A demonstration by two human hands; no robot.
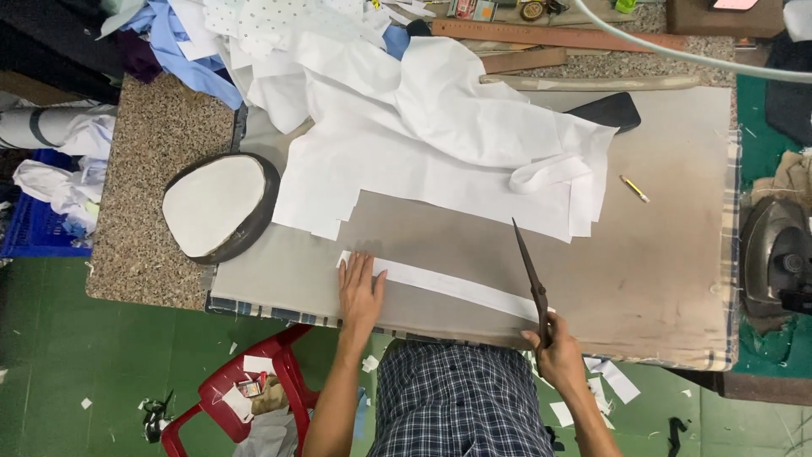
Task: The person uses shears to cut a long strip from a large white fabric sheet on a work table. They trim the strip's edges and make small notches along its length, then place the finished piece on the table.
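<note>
My left hand lies flat, fingers spread, pinning the white strip so it can't slide. Right hand grips scissors at the strip's right end, blades closed.

White strip and scissors
Strip: long, narrow, flat along worktop's near edge. Scissors: dark, long-bladed, shut, tips pointing away, crossing strip's right end.

Left hand on strip; scissors right; fabric pile behind.
</note>
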